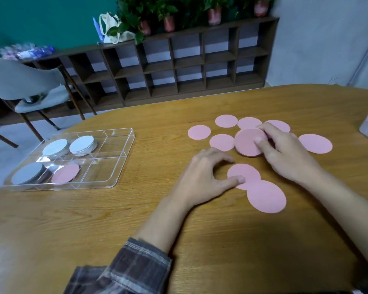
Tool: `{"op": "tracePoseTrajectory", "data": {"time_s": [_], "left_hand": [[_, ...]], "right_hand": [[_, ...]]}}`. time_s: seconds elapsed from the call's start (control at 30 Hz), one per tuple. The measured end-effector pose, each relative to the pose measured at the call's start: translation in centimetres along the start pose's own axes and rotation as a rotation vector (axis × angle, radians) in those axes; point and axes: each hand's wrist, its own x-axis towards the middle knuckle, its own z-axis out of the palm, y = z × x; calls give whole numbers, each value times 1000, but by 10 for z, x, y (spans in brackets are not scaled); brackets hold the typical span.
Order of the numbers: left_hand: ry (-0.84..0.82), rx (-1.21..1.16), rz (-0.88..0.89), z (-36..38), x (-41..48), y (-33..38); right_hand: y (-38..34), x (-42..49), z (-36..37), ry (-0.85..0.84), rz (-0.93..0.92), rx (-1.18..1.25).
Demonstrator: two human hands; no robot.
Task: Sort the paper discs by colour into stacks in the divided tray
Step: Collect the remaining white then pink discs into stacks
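Now: right grip [289, 154] holds pink stack [248, 145]; left grip [202, 179] loose, thumb on disc [245, 172]

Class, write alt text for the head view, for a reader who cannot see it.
The right hand grips a stack of pink discs at a table amid loose pink discs; the left hand rests its thumb on one. A clear divided tray at left holds three white stacks and a pink disc.
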Motion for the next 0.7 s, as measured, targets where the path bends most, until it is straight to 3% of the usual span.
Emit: {"op": "tracePoseTrajectory", "data": {"time_s": [0.2,0.37,0.53,0.7], "left_hand": [[-112,62,27,0,4,0],[-134,-146,-47,-7,8,-1],[45,-433,-144,-8,13,-5],[228,-426,-148,-7,10,1]], "right_hand": [[15,3,-1,62,34,117],[10,5,8,16,-49,88],[3,3,12,-41,-67,92],[1,2,18,-137,-77,192]]}}
